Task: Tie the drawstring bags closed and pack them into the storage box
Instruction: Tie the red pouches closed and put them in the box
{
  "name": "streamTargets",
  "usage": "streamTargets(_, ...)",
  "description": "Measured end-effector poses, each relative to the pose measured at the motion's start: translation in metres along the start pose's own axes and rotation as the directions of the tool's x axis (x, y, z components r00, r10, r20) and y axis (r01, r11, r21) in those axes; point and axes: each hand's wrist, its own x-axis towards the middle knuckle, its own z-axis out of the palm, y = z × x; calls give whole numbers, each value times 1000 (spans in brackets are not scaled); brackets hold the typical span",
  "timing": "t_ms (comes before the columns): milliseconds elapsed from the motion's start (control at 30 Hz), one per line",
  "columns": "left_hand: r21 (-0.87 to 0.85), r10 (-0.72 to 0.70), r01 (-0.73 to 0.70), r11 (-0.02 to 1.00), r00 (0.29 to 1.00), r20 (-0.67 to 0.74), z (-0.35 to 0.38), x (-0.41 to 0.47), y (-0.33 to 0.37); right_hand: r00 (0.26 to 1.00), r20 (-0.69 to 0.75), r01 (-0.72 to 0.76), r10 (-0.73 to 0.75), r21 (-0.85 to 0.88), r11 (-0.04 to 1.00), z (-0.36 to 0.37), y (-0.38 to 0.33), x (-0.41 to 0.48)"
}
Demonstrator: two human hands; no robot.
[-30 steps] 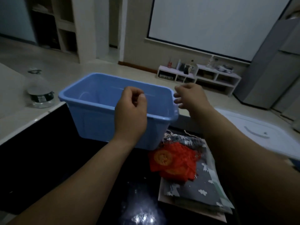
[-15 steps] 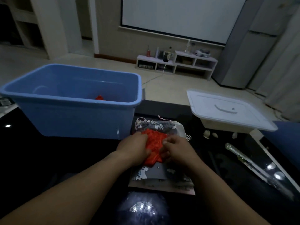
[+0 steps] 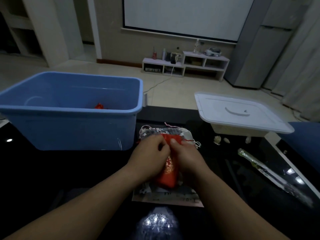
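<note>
Left grip [image 3: 149,158] and right grip [image 3: 187,157] pinch the mouth of the red bag [image 3: 168,176] — atop the grey bag stack [image 3: 166,195], toward the near edge of the tabletop [image 3: 52,170] beside the storage box [image 3: 69,112]

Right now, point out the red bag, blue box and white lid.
Red bag [image 3: 167,177], head view, lower body between the wrists.
Blue box [image 3: 69,132], head view, front wall.
White lid [image 3: 237,113], head view, handle.

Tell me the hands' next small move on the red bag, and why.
Probably pull outward to cinch it: the left hand and right hand pinch the mouth of the small red fabric drawstring bag, lying on grey patterned bags beside the blue plastic storage box.
</note>
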Motion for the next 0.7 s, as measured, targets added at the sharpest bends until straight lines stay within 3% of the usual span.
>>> streamTargets(67, -127, -169, 157, 979, 982, -89, -1, -2, -5, 999, -41, -26, 27, 40, 999, -6, 1, 4)
streamTargets(100, -248, -288, 274, 929, 957, -24, -3, -3, -5, 998, -14, -55, 57, 88, 995, -9, 0, 4)
streamTargets(133, -397, -374, 390, 831, 919, 121, -5, -4, -3, 996, 26, -83, 81, 117, 990, -11, -2, 3)
streamTargets(200, -631, -375, 551, 547, 835, 404, -6, -4, 3, 988, 91, -133, 121, 131, 982, -14, 0, 1)
streamTargets(233, -691, -348, 573, 441, 819, 457, -6, -4, 5, 984, 121, -149, 134, 131, 980, -14, 3, 0)
streamTargets(300, -774, -356, 545, 323, 828, 434, -1, 1, 3, 980, 151, -151, 131, 127, 980, -10, 6, -3)
streamTargets(367, -813, -413, 502, 293, 834, 366, 7, 5, 1, 989, 105, -118, 106, 118, 986, -7, 8, -4)
streamTargets(500, -792, -422, 499, 351, 840, 342, 12, 5, 0, 996, -67, -50, 61, 165, 985, -9, 6, -3)
streamTargets(600, -788, -375, 507, 348, 846, 378, 11, 2, 4, 994, -89, -50, 68, 185, 982, -13, 2, -5)
streamTargets(700, -828, -389, 485, 283, 847, 363, 9, 2, 7, 992, -87, -71, 95, 240, 968, -12, 1, -7)
